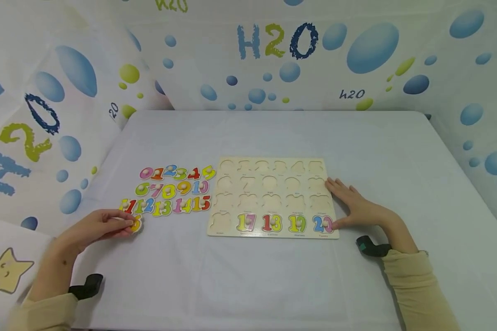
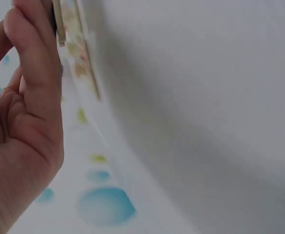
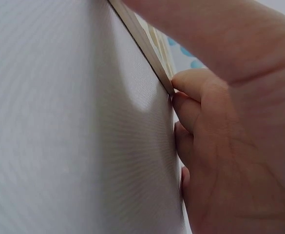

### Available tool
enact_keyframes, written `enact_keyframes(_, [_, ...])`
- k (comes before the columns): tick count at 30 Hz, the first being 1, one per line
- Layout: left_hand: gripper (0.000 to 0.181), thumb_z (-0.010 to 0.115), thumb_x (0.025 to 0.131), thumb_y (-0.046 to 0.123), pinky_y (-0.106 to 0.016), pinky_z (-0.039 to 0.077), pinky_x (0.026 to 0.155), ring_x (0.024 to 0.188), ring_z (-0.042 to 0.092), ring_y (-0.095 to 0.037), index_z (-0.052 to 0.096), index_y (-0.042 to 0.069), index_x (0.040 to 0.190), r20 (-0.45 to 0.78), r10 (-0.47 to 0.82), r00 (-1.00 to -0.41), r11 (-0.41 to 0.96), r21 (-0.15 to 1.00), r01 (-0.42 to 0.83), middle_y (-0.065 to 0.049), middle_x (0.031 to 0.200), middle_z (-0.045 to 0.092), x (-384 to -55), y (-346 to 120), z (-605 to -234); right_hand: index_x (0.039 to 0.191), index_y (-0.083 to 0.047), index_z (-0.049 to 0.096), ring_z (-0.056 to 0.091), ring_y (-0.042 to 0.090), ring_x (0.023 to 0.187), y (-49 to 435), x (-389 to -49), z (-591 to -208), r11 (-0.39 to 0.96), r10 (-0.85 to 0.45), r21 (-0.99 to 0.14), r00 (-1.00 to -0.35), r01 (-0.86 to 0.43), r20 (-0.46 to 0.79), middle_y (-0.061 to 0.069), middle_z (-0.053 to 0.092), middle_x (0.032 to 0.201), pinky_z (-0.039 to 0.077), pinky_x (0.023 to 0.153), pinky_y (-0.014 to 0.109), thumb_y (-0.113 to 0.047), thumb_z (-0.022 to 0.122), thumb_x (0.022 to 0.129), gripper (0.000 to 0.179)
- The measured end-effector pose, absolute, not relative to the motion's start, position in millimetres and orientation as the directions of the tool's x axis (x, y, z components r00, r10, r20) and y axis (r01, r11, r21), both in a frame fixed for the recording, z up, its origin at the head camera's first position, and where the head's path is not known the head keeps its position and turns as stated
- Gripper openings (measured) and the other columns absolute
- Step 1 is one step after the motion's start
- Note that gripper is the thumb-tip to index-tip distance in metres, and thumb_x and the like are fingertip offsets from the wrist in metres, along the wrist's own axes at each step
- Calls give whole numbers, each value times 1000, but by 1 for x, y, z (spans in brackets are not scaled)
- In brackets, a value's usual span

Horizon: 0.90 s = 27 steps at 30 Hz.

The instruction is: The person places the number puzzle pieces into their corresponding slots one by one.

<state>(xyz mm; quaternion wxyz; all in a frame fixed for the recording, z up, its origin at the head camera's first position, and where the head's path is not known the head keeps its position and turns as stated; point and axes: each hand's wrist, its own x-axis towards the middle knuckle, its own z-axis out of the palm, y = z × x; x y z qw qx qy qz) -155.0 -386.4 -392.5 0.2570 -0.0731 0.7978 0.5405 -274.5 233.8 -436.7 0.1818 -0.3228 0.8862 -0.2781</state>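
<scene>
My left hand pinches a number puzzle piece between thumb and fingers, just below the rows of loose pieces. An orange-yellow 6 shows on it; the fingers cover the rest. My right hand lies with spread, fairly straight fingers along the right edge of the wooden puzzle board. Its thumb reaches the corner by the number 20 piece. The right wrist view has the fingertips at the board's edge. In the bottom row, 17, 18 and 19 sit in their recesses.
Loose number pieces with knobs lie in three rows left of the board, among them a pink 0, a green 13 and a red 15. A white cloth covers the table. Printed curtains hang behind and beside it.
</scene>
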Motion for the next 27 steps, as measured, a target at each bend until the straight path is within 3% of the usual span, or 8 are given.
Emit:
enact_keyframes(6, [41,63,92,19,-29,54,74,78,66,-23,53,-13,115,-438,156,-885,422,840,-341,-14,88,67,-169,-328,-378,149,-2,11,-5,34,139,236,-274,-436,629,-677,-616,-723,-473,-136,19,5,153,-4,107,54,-46,80,68,115])
enact_keyframes(15, [29,64,90,16,-30,54,73,75,67,-25,62,-8,107,-397,283,-873,408,874,-264,-13,82,68,-196,-242,-389,149,-2,10,-6,34,139,236,-273,-435,637,-672,-615,-726,-465,-148,19,3,153,-6,108,53,-45,80,68,116])
enact_keyframes(27, [25,66,88,14,-24,54,66,68,67,-19,64,-6,103,-436,301,-848,420,859,-293,-12,77,68,-204,-201,-407,149,-2,10,-6,33,139,233,-275,-433,653,-669,-595,-726,-469,-163,19,4,153,-6,108,53,-47,80,67,117])
